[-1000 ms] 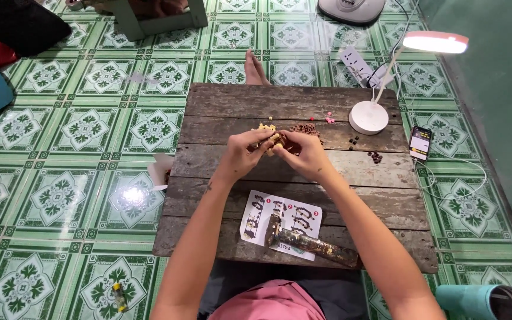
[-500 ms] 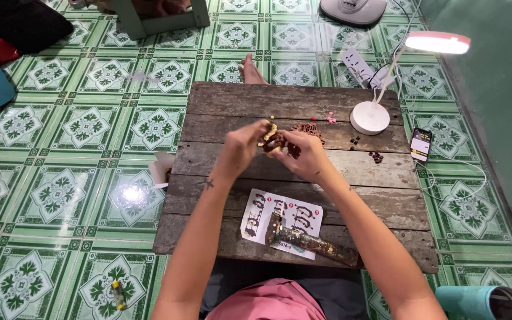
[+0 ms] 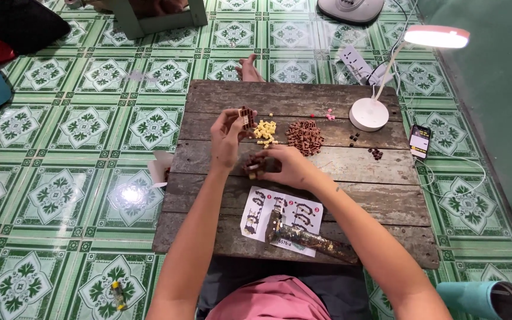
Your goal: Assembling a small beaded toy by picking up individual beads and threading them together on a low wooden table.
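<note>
Two hands that had been pressed together over the weathered wooden surface [image 3: 339, 166] had parted, the left hand [image 3: 227, 137] pinching a small brown-and-cream brick assembly [image 3: 246, 117] aloft, the right hand [image 3: 284, 166] closing on dark brown bricks [image 3: 257, 165].

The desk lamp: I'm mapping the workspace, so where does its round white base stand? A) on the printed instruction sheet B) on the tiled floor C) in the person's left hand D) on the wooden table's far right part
D: the desk lamp rests its base on the wooden table, right of the brown brick pile.
</note>
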